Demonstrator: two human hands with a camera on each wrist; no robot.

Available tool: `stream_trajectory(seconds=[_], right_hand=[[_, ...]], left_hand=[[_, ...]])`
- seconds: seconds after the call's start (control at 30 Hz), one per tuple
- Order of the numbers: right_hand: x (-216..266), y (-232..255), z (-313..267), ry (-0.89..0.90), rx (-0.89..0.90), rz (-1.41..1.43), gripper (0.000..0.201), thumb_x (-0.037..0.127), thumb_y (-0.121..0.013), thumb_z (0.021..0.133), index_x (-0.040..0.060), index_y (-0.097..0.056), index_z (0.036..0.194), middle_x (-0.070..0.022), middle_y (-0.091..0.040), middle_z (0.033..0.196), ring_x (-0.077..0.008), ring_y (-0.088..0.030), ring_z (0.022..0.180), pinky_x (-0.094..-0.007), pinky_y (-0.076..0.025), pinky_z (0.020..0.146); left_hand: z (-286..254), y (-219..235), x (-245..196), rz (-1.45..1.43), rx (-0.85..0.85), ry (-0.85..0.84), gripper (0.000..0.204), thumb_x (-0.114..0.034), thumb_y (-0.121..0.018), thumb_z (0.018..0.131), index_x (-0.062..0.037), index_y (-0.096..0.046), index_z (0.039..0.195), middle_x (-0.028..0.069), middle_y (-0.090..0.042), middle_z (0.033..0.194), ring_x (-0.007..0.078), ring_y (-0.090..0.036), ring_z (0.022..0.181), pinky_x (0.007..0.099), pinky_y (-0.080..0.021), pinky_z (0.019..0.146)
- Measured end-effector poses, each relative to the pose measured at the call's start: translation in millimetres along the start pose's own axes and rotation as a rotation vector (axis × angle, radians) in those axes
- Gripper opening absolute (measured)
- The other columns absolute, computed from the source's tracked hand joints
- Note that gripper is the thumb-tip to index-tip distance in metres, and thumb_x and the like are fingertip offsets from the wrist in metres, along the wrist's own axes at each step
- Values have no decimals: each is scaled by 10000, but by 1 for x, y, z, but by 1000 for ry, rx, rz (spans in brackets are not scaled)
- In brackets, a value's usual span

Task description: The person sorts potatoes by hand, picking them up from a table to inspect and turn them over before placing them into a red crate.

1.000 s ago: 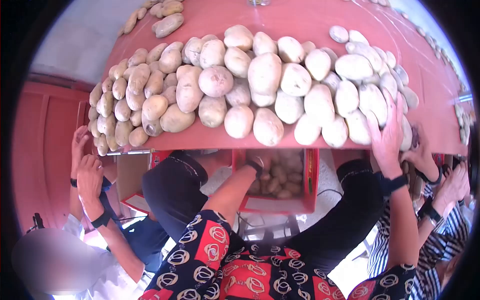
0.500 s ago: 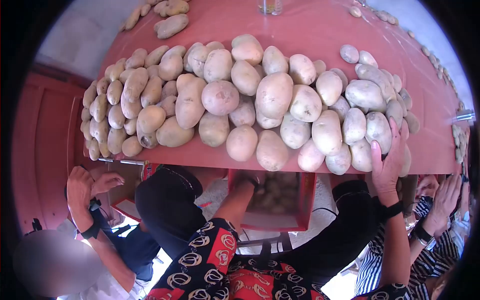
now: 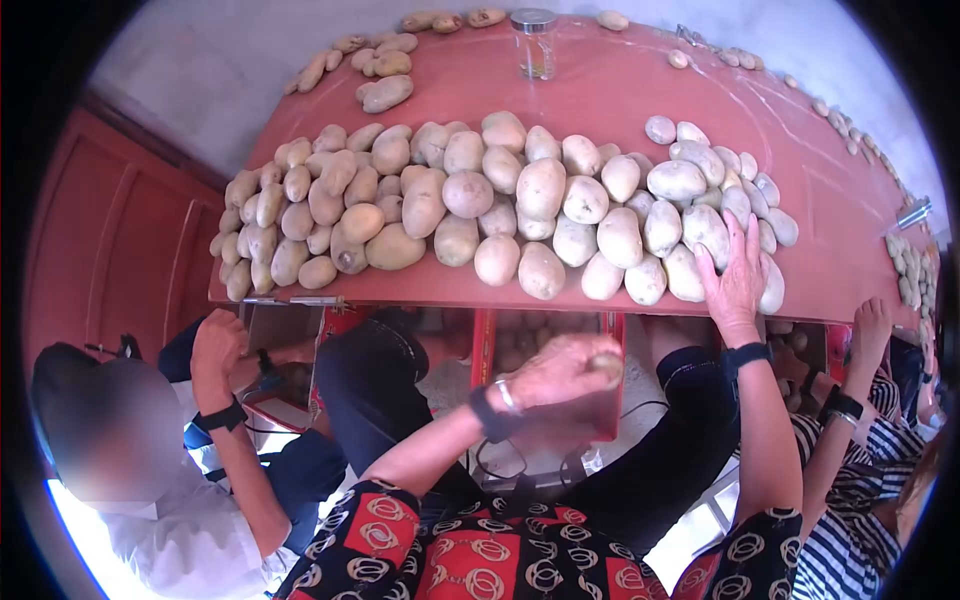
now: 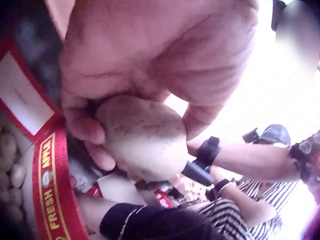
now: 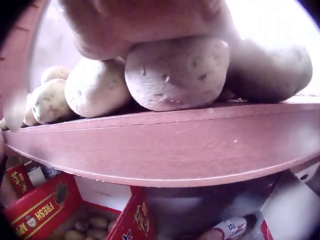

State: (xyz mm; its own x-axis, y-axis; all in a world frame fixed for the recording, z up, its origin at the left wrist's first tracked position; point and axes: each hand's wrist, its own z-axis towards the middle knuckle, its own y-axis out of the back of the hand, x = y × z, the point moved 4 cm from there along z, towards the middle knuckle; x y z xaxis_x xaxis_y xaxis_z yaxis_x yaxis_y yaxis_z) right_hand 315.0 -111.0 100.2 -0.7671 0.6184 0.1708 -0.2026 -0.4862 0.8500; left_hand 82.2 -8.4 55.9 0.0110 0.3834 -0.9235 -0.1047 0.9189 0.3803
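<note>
My left hand [image 3: 560, 372] is in front of the table edge, over the red box [image 3: 484, 350], and grips a potato [image 3: 605, 366]. In the left wrist view, curled fingers and thumb hold this pale, roundish potato [image 4: 142, 137] from both sides. At the right end of the potato pile [image 3: 541, 190], my right hand [image 3: 737, 285] rests on the potatoes with its fingers extended. From the right wrist, the palm [image 5: 155, 25] lies over a large potato [image 5: 177, 75] near the table's edge. More potatoes [image 5: 92, 227] lie inside the box below.
The long red table [image 3: 420, 290] carries the pile, a lidded glass jar [image 3: 534, 45] and smaller potato groups [image 3: 387, 94] farther back. A person [image 3: 190, 540] in white sits at the left; another in striped clothing [image 3: 840, 480] is at the right. My knees flank the box.
My left hand has come up out of the box beneath the table and now holds a potato. My right hand stays on the pile's right end. The head view has shifted.
</note>
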Motion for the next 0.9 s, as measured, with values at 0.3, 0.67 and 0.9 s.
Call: stream_trajectory(seconds=[0.3,0.67,0.9], right_hand=[[-6,-5,-1,34,-45,-4,647,466,-629,794,202,-431,1351,-197,-367,1416,-327,-411,1258,-460,-311,991],[-7,-7,4,31,-82,-85,662,542,-608,780,205,-460,1330,-204,-392,1395,-329,-438,1239,-477,-320,992],[-11,-9,2,22,-50,-63,678,551,-611,775,203,-455,1335,-210,-376,1410,-334,-431,1249,-476,-322,998]], left_hand=[[-15,116,-49,653,-806,-258,329,-158,-598,851,-44,-559,1158,188,-543,1088,367,-528,996,446,-435,859],[3,131,-2,1127,-669,-60,528,-239,-573,867,-167,-417,1367,118,-386,1408,348,-296,1338,568,-206,1053],[2,132,0,1162,-527,-142,503,-133,-589,833,-197,-467,1317,82,-446,1313,318,-363,1296,529,-204,1069]])
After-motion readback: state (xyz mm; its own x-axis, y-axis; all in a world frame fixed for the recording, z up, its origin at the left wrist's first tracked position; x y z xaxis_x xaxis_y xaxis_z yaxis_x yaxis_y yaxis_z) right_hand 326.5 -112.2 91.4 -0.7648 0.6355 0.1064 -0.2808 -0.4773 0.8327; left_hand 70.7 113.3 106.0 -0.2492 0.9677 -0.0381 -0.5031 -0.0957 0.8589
